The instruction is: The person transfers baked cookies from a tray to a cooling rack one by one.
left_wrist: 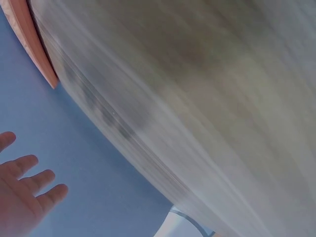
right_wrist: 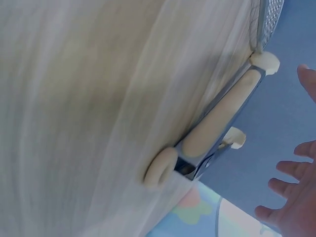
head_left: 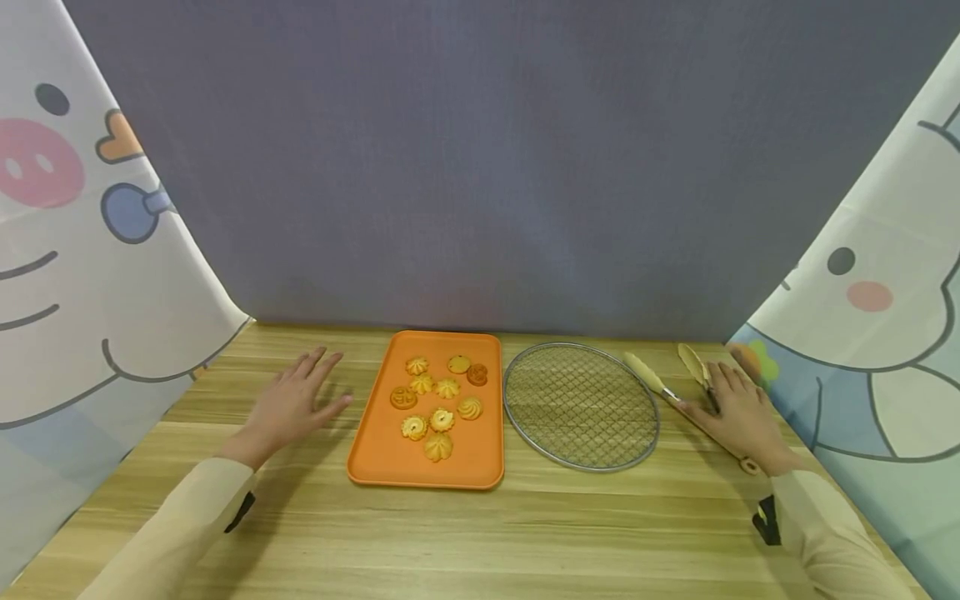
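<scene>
My left hand [head_left: 291, 403] hovers left of the orange tray [head_left: 468, 467], its fingers straight and spread, holding nothing. Several small golden cookies [head_left: 438, 447] lie on the tray, in swirled, flower and round shapes. Over on the right, my right hand [head_left: 742, 423] is above a pair of cream-and-metal tongs [head_left: 643, 372], hiding part of them in the head view. In the right wrist view the tongs [right_wrist: 222, 114] lie on the table with a ring at the handle end, and the extended fingers [right_wrist: 294, 169] are apart from them.
A round wire mesh rack [head_left: 581, 408] lies between the tray and the tongs. The wooden table [head_left: 525, 542] meets a grey-blue panel [head_left: 480, 167] at the back. Cartoon-printed cloths [head_left: 862, 333] stand along both sides.
</scene>
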Action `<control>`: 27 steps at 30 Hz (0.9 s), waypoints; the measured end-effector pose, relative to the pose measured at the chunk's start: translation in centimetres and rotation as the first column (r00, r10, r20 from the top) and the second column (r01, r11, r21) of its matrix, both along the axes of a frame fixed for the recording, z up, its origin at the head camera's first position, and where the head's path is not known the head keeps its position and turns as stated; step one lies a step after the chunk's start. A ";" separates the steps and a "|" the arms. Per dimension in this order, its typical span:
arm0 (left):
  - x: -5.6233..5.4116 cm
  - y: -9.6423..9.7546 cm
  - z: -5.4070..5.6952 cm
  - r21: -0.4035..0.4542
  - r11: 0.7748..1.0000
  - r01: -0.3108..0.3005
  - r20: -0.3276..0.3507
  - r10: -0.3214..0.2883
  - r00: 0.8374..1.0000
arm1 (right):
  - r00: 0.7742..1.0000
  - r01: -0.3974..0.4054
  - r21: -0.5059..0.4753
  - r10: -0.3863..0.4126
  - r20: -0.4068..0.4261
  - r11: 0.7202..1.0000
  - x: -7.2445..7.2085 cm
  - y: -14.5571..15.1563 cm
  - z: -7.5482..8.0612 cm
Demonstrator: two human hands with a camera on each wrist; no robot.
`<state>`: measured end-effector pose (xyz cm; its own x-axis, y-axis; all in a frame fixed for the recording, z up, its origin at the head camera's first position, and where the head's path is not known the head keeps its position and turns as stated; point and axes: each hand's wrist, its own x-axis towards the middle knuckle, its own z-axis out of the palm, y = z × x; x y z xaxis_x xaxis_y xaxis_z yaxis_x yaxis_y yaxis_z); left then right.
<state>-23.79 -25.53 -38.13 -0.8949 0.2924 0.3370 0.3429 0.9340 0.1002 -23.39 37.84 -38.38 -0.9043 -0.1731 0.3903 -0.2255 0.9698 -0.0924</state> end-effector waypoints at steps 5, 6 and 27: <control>-0.1 0.7 -0.2 0.021 0.999 0.044 -0.004 -0.044 0.999 | 0.998 0.036 0.037 -0.037 0.041 0.999 0.2 0.4 0.1; -0.2 0.9 -0.2 0.025 0.998 0.053 -0.005 -0.053 0.999 | 0.998 0.040 0.037 -0.042 0.054 0.999 0.3 0.4 0.1; -0.4 3.4 -1.6 0.027 0.982 0.185 0.035 -0.186 0.982 | 0.982 0.063 0.039 -0.069 0.178 0.997 -0.2 1.8 -1.1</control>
